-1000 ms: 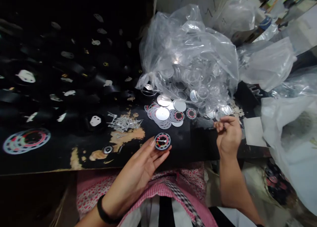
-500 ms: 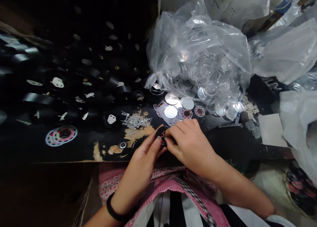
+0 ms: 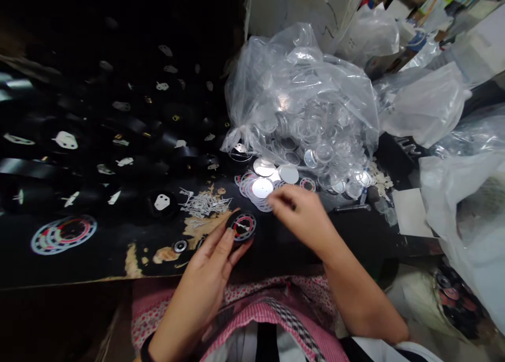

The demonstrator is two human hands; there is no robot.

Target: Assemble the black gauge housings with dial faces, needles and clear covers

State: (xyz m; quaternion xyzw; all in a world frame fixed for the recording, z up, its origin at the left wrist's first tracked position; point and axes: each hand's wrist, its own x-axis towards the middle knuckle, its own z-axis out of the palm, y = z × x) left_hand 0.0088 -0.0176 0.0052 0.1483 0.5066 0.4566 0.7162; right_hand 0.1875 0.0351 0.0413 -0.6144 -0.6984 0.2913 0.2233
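Note:
My left hand (image 3: 215, 262) is closed around the edge of a small round black gauge (image 3: 234, 240). Its dial (image 3: 249, 221) has red and white markings, and a pale pointer (image 3: 241, 227) lies across the middle. To the right, my right hand (image 3: 298, 209) is apart from the gauge, in the air by the stacked discs. Its fingers curl loosely with a dark gap between them, and nothing shows in them. Just beyond are silver discs (image 3: 262, 188) over printed dial plates (image 3: 258, 204). A pile of pale pointers (image 3: 205, 204) lies left of the gauge.
Rows of black gauge housings (image 3: 161, 202) fill the left side. Loose dial plates (image 3: 63, 234) lie near the front edge. A clear plastic bag (image 3: 300, 83) with many clear round covers (image 3: 311, 125) stands behind. A dark pen-like tool (image 3: 352, 208) and white card (image 3: 412, 213) lie right.
My right hand has left the gauge and moved right and up. The gauge's face now shows, still in my left hand. The view has shifted a little to the right.

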